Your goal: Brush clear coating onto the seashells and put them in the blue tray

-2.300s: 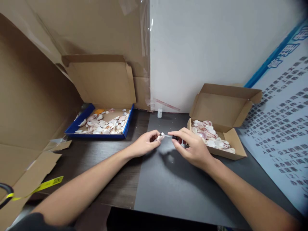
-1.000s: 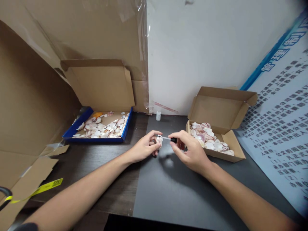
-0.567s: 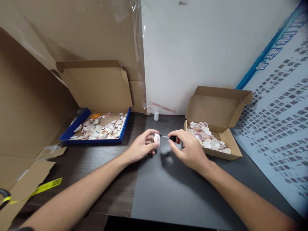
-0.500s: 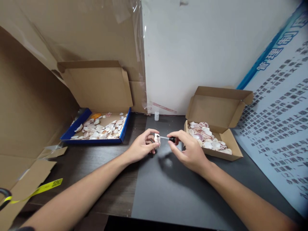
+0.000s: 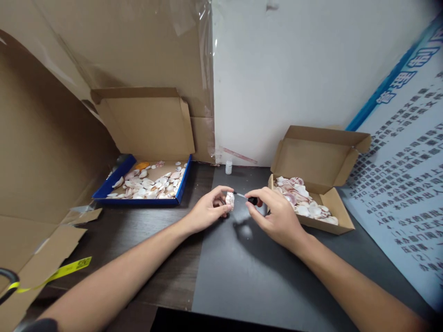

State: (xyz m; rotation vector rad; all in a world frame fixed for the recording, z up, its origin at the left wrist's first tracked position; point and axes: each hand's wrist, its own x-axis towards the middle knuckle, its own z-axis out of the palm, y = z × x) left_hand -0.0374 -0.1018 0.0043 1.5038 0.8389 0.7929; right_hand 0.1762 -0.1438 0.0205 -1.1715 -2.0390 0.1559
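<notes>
Near the middle of the view, my left hand point(image 5: 210, 204) is closed, with a whitish, rough shell point(image 5: 230, 199) pinched upright between thumb and fingers. Opposite it, my right hand point(image 5: 275, 207) grips a screwdriver point(image 5: 254, 201), which looks to have a black and reddish handle. Its thin pale shaft points left, and the dark tip lies at the upper edge of the shell; whether it touches I cannot tell. Both hands are held above the dark grey mat point(image 5: 238, 276), where their shadow falls. My palm and fingers hide part of the handle.
A blue-sided cardboard box point(image 5: 138, 201) with loose shells stands open at the left. Another open cardboard box point(image 5: 342, 221) of shells sits at the right. A small white bottle point(image 5: 229, 167) stands by the back wall. A yellow strap point(image 5: 69, 267) lies lower left.
The shell has turned in my left hand, showing more of its whitish side. The screwdriver's shaft has tilted, its tip now higher on the shell. The whole view has shifted slightly.
</notes>
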